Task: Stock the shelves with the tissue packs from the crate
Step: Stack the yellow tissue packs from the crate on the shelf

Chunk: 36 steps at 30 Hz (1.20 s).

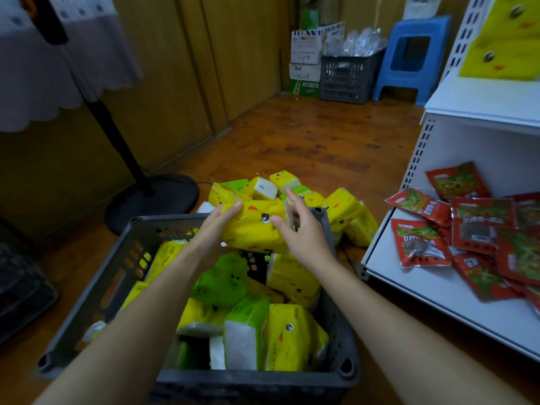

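**yellow pack held up over the crate, both hands on it**

the white shelf unit (455, 290) fills the right side of the room. its low shelf carries a scatter of red snack packets (482, 226), and an upper shelf carries a few big yellow packs (508, 39). just left of it on the wooden floor sits the grey crate (96, 287), packed with yellow and green tissue packs (289, 337) lying at all angles. a loose heap (347, 211) of the same packs lies on the floor past the crate's far rim, reaching towards the foot of the shelf unit. a round black fan base (152, 200) stands to the left of the heap. a blue stool (415, 54) and a dark crate (344, 77) sit side by side in the far corner.

one yellow tissue pack (254, 226), a cartoon face on its front, is held above the crate's far end, clear of the packs below. the left hand (216, 226) grips its left end with fingers curled over the top edge. the right hand (301, 232) holds the right end, thumb pressed on the front near the printed eye, forefinger sticking out straight, the other fingers tucked around the end.
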Motion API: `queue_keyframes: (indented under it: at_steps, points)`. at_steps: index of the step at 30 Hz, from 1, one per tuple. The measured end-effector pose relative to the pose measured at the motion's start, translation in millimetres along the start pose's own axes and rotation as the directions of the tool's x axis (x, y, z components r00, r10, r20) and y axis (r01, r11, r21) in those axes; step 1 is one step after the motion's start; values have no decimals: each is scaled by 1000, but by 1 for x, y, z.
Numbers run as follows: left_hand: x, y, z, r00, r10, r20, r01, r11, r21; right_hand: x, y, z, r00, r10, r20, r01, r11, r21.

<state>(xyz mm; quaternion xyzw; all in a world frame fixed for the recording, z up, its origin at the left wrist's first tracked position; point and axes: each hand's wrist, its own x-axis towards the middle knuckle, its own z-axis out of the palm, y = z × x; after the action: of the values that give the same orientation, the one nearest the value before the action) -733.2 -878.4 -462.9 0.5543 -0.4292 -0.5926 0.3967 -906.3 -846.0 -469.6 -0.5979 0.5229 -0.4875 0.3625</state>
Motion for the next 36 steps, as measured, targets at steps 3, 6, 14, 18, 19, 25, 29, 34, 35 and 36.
queue_keyframes:
  at_steps: [3, 6, 14, 18, 19, 25, 29, 34, 35, 36]
  points:
    - [2, 2, 3, 1000, -19, -18, 19, 999, -27, 3, -5, 0, 994, 37, -102, -34, 999, 37]
    - [-1, 10, 14, 985, -61, -162, 34, 986, -165, 6, -13, -4, 979, 160, -129, -154, 986, 59]
    - [-15, 14, 40, 997, -70, 34, 71, 997, -37, 7, -21, 21, 961, 241, -132, -188, 927, 324]
    - [-18, 21, 36, 993, -73, 90, 71, 997, 24, 11, -18, 3, 993, 86, -82, -70, 982, 176]
    - [-18, 23, 35, 997, -37, 63, 36, 999, 9, 12, -17, -3, 996, 80, -50, -71, 984, 161]
    - [-12, 29, 30, 991, 131, 1, -131, 991, 30, 12, -26, -14, 979, -28, 200, 20, 999, 41]
    - [-14, 36, 32, 984, 176, -34, -179, 978, -111, 14, -31, -13, 987, -80, 141, 86, 996, -37]
    - [-11, 45, 37, 956, 213, -199, -263, 924, -276, 14, -32, -11, 999, 41, 1, -41, 997, 59]
    - [-12, 49, 41, 957, 208, -203, -264, 915, -306, 14, -33, -9, 999, 29, -16, -27, 993, 114]
    - [-13, 52, 47, 956, 216, -196, -271, 908, -319, 15, -35, -10, 999, 19, -41, -12, 986, 164]
